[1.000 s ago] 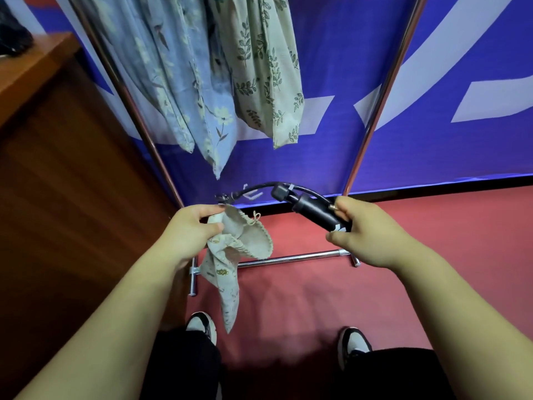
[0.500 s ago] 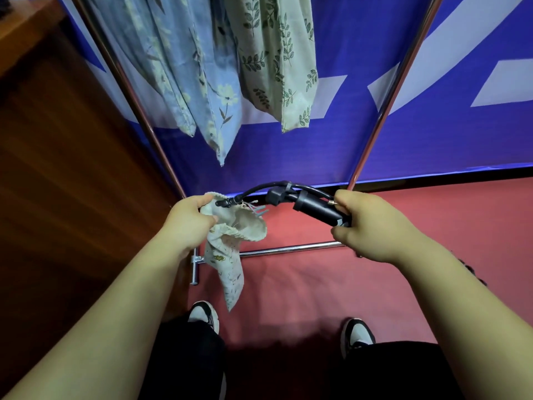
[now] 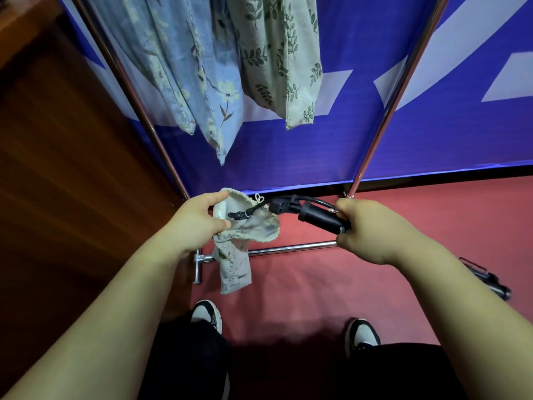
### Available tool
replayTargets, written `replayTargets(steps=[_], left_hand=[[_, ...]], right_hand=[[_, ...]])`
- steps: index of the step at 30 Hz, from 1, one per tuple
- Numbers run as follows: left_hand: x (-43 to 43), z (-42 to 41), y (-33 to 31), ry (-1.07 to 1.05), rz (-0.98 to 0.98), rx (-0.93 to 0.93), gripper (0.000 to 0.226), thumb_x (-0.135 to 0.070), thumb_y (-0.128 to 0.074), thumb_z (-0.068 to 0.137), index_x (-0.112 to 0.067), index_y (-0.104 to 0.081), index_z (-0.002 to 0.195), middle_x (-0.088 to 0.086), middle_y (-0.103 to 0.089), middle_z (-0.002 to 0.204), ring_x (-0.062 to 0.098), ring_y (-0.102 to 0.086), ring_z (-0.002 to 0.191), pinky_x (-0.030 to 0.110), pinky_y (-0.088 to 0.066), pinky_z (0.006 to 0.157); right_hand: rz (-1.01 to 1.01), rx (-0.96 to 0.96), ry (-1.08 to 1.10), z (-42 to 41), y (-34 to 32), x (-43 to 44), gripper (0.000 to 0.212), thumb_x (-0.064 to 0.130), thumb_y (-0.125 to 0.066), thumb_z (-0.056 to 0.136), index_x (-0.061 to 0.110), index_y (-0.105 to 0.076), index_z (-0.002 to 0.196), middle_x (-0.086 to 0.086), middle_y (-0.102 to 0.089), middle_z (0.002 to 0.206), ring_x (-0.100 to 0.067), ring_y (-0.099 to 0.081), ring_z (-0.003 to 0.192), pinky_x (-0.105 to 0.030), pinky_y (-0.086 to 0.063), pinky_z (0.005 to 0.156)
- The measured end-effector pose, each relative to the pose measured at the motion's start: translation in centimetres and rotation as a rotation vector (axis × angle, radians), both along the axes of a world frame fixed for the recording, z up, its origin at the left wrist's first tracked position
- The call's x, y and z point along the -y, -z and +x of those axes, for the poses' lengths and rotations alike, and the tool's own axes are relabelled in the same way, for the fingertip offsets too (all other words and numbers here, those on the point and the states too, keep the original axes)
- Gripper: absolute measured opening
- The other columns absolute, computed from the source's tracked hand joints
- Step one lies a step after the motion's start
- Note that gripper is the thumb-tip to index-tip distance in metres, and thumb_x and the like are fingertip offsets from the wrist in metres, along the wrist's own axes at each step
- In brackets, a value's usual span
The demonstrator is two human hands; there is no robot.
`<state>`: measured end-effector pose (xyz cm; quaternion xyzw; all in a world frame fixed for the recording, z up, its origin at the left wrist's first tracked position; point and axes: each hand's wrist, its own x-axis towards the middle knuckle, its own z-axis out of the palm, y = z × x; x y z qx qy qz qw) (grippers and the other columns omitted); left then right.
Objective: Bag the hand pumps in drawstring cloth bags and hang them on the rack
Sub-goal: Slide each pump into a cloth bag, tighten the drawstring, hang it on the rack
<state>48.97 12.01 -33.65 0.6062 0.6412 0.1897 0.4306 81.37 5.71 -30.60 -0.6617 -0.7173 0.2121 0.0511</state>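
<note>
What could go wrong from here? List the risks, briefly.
1. Only the hose tip is inside the cloth bag. The left hand pinches one side of the rim, so the mouth may sag shut and the hose buckle.
2. The hand pump in the right hand has a bulky head that may snag the drawstring.
3. A second pump lies on the floor beyond the right shoe, a possible trip hazard.

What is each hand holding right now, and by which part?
The left hand pinches the leaf-print cloth drawstring bag at its open rim; the right hand grips the black hand pump by its barrel's rear end.
</note>
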Motion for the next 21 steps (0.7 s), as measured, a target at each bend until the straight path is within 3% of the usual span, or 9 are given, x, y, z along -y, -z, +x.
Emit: replayTargets(steps=[2, 3, 4, 5, 8, 12, 14, 18, 21], left_hand=[[0.4, 0.7, -0.7, 0.034, 0.036, -0.037, 0.075, -0.002, -0.077, 0.084, -0.025, -0.049, 0.151, 0.011, -0.062, 0.132, 0.01, -0.068, 0.094, 0.016, -0.044, 0.076], [0.7, 1.1, -1.0, 0.06, 0.053, -0.051, 0.075, -0.002, -0.077, 0.084, -0.024, -0.049, 0.151, 0.004, -0.035, 0.142, 0.004, -0.066, 0.084, 0.015, -0.045, 0.073], [0.8, 1.4, -1.2, 0.084, 0.064, -0.049, 0.075, -0.002, -0.077, 0.084, -0.023, -0.049, 0.151, -0.013, -0.051, 0.105, 0.003, -0.065, 0.077, 0.015, -0.048, 0.073], [0.9, 1.7, -1.2, 0.109, 0.071, -0.04, 0.075, -0.002, -0.077, 0.084, -0.023, -0.048, 0.151, 0.003, -0.063, 0.129, 0.004, -0.065, 0.074, 0.018, -0.051, 0.076], [1.2, 2.6, -1.5, 0.169, 0.094, -0.013, 0.073, -0.002, -0.077, 0.085, -0.021, -0.049, 0.15, -0.007, -0.053, 0.142, 0.001, -0.062, 0.063, 0.025, -0.052, 0.074], [1.4, 3.0, -1.6, 0.16, 0.024, 0.059, 0.077, -0.016, -0.077, 0.077, -0.034, -0.051, 0.147, 0.006, -0.073, 0.115, 0.026, -0.072, 0.079, 0.046, -0.059, 0.09], [1.2, 2.8, -1.2, 0.142, -0.047, 0.063, 0.077, -0.022, -0.079, 0.075, -0.042, -0.051, 0.145, 0.018, -0.075, 0.094, 0.022, -0.065, 0.078, 0.048, -0.055, 0.085], [0.8, 2.3, -0.4, 0.092, -0.101, 0.092, 0.087, -0.042, -0.08, 0.062, -0.035, -0.053, 0.145, -0.009, -0.057, 0.148, 0.008, -0.051, 0.137, 0.04, -0.037, 0.119], [0.4, 1.8, 1.0, 0.073, -0.142, 0.179, 0.083, -0.045, -0.077, 0.059, -0.041, -0.056, 0.139, -0.01, -0.061, 0.144, 0.013, -0.053, 0.137, 0.045, -0.039, 0.118]], right_hand=[[0.001, 0.067, -0.012, -0.4, 0.2, 0.0, 0.027, 0.019, -0.061, 0.078, 0.026, -0.035, 0.073, 0.006, -0.049, 0.073, -0.024, -0.051, 0.071, -0.033, -0.035, 0.053], [0.008, 0.089, -0.016, -0.7, 0.4, 0.1, 0.026, 0.018, -0.059, 0.078, 0.026, -0.035, 0.074, 0.006, -0.048, 0.073, -0.026, -0.051, 0.073, -0.032, -0.033, 0.052], [0.019, 0.105, -0.019, -1.1, 0.5, 0.1, 0.025, 0.017, -0.058, 0.079, 0.026, -0.035, 0.076, 0.007, -0.046, 0.073, -0.027, -0.051, 0.073, -0.032, -0.03, 0.051], [0.033, 0.12, -0.024, -1.6, 0.5, 0.2, 0.023, 0.016, -0.056, 0.08, 0.026, -0.035, 0.078, 0.006, -0.045, 0.073, -0.028, -0.05, 0.073, -0.031, -0.03, 0.051], [0.094, 0.167, -0.06, -3.2, 0.6, 0.7, 0.022, 0.013, -0.053, 0.084, 0.027, -0.037, 0.088, 0.005, -0.046, 0.083, -0.029, -0.05, 0.076, -0.032, -0.035, 0.06], [0.179, 0.231, -0.139, -4.7, 0.6, 1.2, 0.022, 0.009, -0.049, 0.088, 0.024, -0.048, 0.104, 0.0, -0.056, 0.098, -0.031, -0.062, 0.088, -0.033, -0.033, 0.062], [0.223, 0.254, -0.164, -5.0, 0.8, 1.2, 0.024, 0.007, -0.048, 0.088, 0.023, -0.049, 0.106, 0.0, -0.056, 0.098, -0.031, -0.062, 0.088, -0.034, -0.032, 0.06], [0.317, 0.255, -0.208, -5.0, 1.2, 1.1, 0.023, 0.006, -0.05, 0.085, 0.026, -0.041, 0.095, 0.002, -0.052, 0.09, -0.031, -0.06, 0.084, -0.034, -0.028, 0.059], [0.377, 0.232, -0.296, -5.0, 1.8, 0.7, 0.036, 0.002, -0.058, 0.076, 0.028, -0.034, 0.084, 0.001, -0.052, 0.079, -0.031, -0.058, 0.071, -0.034, -0.027, 0.057]])
